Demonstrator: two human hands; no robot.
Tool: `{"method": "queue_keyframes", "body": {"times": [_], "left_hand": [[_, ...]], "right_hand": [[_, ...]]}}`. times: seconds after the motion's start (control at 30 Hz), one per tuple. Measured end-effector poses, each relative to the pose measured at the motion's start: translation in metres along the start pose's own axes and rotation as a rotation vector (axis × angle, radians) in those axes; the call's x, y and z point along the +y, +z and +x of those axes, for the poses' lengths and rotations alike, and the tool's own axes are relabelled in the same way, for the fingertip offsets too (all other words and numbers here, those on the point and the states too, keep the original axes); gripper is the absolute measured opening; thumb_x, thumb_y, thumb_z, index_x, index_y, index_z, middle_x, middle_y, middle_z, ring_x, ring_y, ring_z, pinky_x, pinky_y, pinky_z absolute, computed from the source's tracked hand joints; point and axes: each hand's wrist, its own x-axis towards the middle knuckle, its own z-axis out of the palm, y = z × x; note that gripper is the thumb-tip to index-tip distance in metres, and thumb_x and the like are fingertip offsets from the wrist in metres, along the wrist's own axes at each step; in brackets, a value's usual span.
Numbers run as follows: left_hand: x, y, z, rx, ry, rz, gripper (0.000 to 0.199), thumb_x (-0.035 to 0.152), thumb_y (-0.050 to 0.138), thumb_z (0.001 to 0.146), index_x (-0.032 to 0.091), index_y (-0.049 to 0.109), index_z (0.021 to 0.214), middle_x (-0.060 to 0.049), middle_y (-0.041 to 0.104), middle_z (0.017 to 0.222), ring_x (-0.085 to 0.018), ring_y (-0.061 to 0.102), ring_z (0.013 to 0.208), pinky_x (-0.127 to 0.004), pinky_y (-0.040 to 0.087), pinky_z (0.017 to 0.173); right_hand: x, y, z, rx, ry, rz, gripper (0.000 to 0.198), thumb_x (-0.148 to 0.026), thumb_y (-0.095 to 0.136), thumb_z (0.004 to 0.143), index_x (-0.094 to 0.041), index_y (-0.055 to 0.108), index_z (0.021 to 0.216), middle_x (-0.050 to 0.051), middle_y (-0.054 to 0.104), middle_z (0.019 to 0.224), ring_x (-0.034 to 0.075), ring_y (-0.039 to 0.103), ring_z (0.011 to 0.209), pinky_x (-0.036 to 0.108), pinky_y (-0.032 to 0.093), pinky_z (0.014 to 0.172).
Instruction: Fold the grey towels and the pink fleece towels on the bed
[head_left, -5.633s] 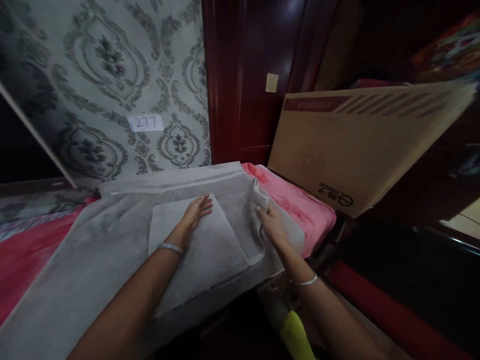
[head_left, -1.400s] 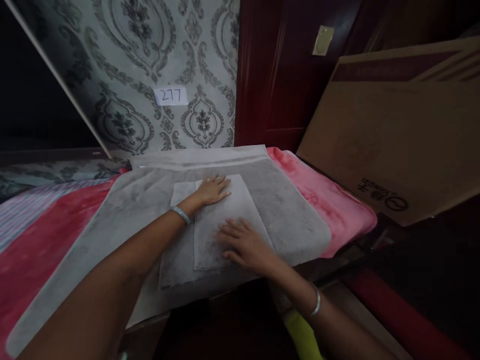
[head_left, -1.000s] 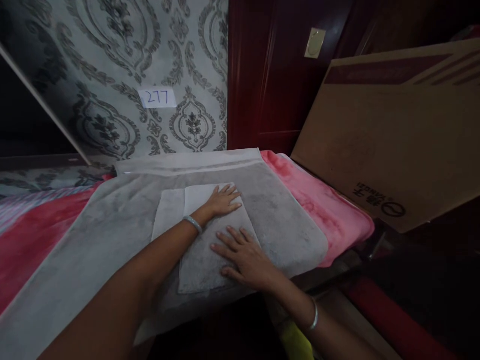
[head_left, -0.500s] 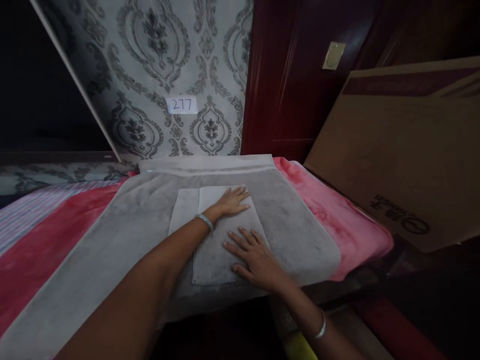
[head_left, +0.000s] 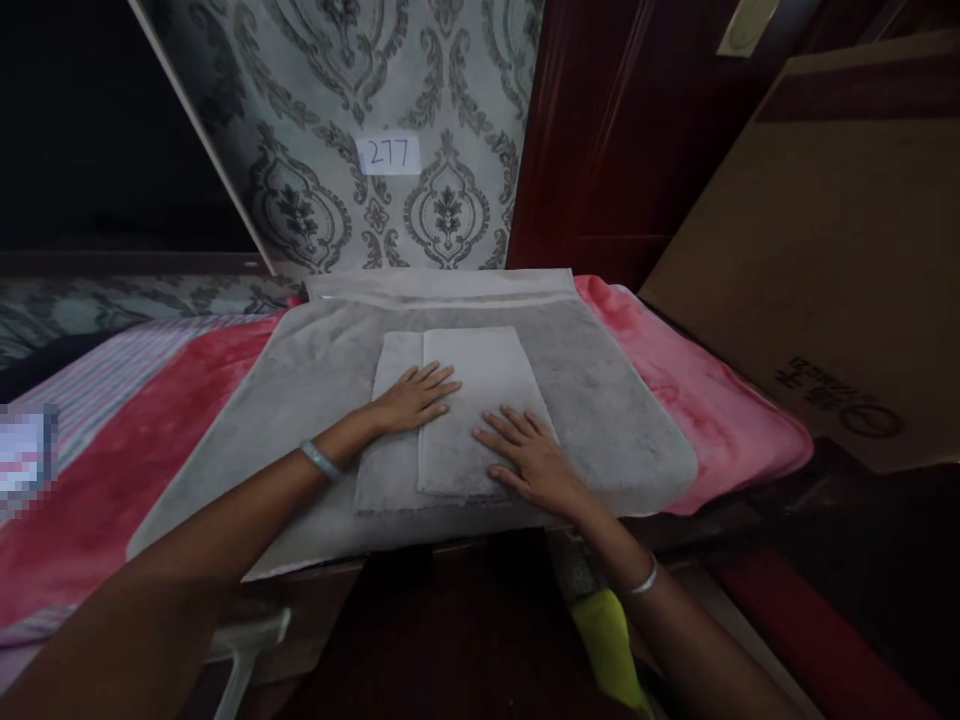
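A folded light-grey cloth [head_left: 480, 365], soft like a towel, lies on a larger grey plush cover [head_left: 315, 350]. Its right part overlaps a layer that shows along the left side. My left hand [head_left: 416, 397] rests flat near the left edge of the upper fold, fingers spread and pointing right. My right hand [head_left: 529, 460] lies flat on the cloth's lower right side with its fingers apart. Neither hand grips anything.
Pink-red blankets [head_left: 712, 420] and a striped cloth [head_left: 142, 350] show beneath the grey cover. A large cardboard box [head_left: 840, 270] leans at the right. A dark screen [head_left: 112, 130] stands at the left. A paper marked 277 [head_left: 388, 153] is on the wall.
My left hand has slid from the far right part of the cloth toward its left edge and nearer me. My right hand stays on the lower right side. The view has tilted down.
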Motion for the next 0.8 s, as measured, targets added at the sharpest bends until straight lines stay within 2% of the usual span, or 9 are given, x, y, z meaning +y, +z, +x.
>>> {"method": "queue_keyframes", "body": {"times": [0.1,0.17,0.3,0.4,0.5,0.57,0.67,0.8], "left_hand": [[0.004,0.006,-0.045,0.097,-0.066,-0.11,0.052,0.048,0.042,0.098,0.031,0.052,0.146,-0.004,0.03,0.166,-0.029,0.017,0.156,-0.056,0.012,0.125],[0.006,0.014,-0.073,0.246,-0.179,-0.236,0.055,0.051,0.05,0.093,0.026,0.057,0.142,-0.008,0.034,0.164,-0.032,0.023,0.154,-0.055,0.017,0.125],[0.018,0.031,-0.113,0.574,-0.445,-0.696,0.062,0.056,0.061,0.084,0.021,0.061,0.136,-0.012,0.052,0.151,-0.032,0.046,0.141,-0.048,0.032,0.121],[0.035,0.036,-0.127,0.699,-0.561,-1.027,0.068,0.053,0.072,0.076,0.023,0.06,0.136,-0.011,0.06,0.143,-0.03,0.053,0.134,-0.044,0.04,0.116],[0.047,0.035,-0.129,0.735,-0.657,-1.272,0.084,0.048,0.081,0.069,0.025,0.052,0.144,-0.013,0.06,0.142,-0.03,0.056,0.131,-0.041,0.047,0.109],[0.05,0.033,-0.127,0.727,-0.701,-1.434,0.088,0.045,0.082,0.068,0.024,0.05,0.146,-0.013,0.066,0.133,-0.031,0.062,0.124,-0.043,0.051,0.104],[0.049,0.032,-0.122,0.697,-0.68,-1.645,0.071,0.039,0.079,0.067,0.02,0.062,0.134,-0.012,0.072,0.123,-0.031,0.065,0.119,-0.044,0.053,0.103],[0.046,0.03,-0.117,0.693,-0.636,-1.803,0.041,0.032,0.073,0.061,0.019,0.075,0.1,-0.01,0.075,0.115,-0.033,0.063,0.121,-0.046,0.054,0.102]], "right_hand": [[-0.003,0.0,-0.003,0.004,0.02,0.0,0.054,-0.044,0.049,0.101,-0.035,0.041,0.154,0.003,0.035,0.163,0.028,0.023,0.153,0.059,0.023,0.121],[-0.012,-0.001,-0.005,-0.005,0.041,-0.01,0.057,-0.046,0.052,0.1,-0.031,0.042,0.154,0.007,0.034,0.163,0.03,0.022,0.153,0.062,0.021,0.121],[-0.048,0.003,-0.001,-0.046,-0.001,0.021,0.074,-0.048,0.062,0.093,-0.022,0.035,0.158,0.014,0.028,0.165,0.03,0.019,0.154,0.058,0.017,0.124],[-0.077,0.013,0.008,-0.055,-0.014,0.043,0.087,-0.044,0.07,0.088,-0.022,0.027,0.161,0.016,0.022,0.167,0.031,0.014,0.155,0.057,0.017,0.124],[-0.094,0.023,0.018,-0.037,0.029,0.021,0.092,-0.035,0.074,0.084,-0.025,0.025,0.161,0.015,0.022,0.167,0.035,0.014,0.155,0.06,0.017,0.123],[-0.099,0.027,0.023,-0.029,0.065,0.006,0.093,-0.032,0.074,0.083,-0.025,0.024,0.162,0.015,0.023,0.166,0.037,0.016,0.154,0.062,0.016,0.123],[-0.1,0.031,0.026,-0.028,0.101,-0.002,0.093,-0.029,0.073,0.083,-0.022,0.024,0.162,0.016,0.025,0.166,0.037,0.018,0.153,0.061,0.017,0.123],[-0.1,0.036,0.03,0.002,0.108,0.004,0.092,-0.021,0.071,0.08,-0.02,0.027,0.16,0.015,0.031,0.164,0.035,0.024,0.152,0.059,0.021,0.123]]}}
